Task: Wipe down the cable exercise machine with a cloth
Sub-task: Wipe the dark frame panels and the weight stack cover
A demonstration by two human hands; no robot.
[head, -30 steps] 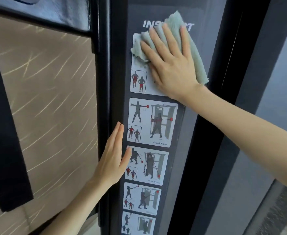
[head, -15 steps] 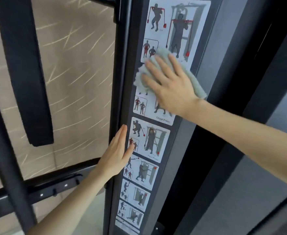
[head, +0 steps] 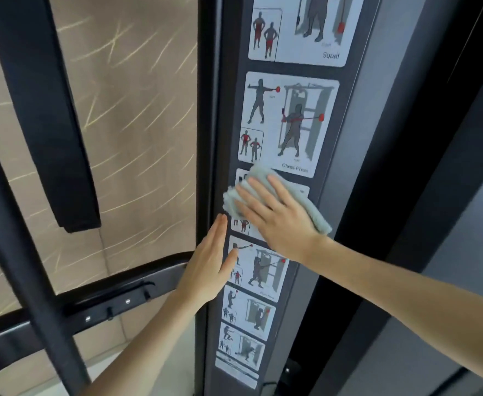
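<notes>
The cable machine's dark upright panel (head: 340, 155) runs top to bottom through the middle of the head view, carrying a column of white exercise-diagram stickers (head: 288, 121). A pale green cloth (head: 256, 178) lies flat on the panel just below the "Chest Press" sticker. My right hand (head: 280, 215) presses it against the panel with straight, spread fingers. Just below and to the left, my left hand (head: 208, 267) rests flat on the panel's left edge, fingers straight, holding nothing. The cloth and my right hand hide most of one sticker.
A black upright bar (head: 37, 110) and a slanted black frame tube (head: 20, 238) stand at the left. A curved black rail (head: 114, 301) with hooks crosses low left. Beige streaked wall (head: 137, 110) lies behind. A dark column (head: 423, 167) borders the panel on the right.
My right hand has slid the cloth down the panel, from the top logo past the Squat and Chest Press stickers. My left hand stayed flat on the panel's left edge.
</notes>
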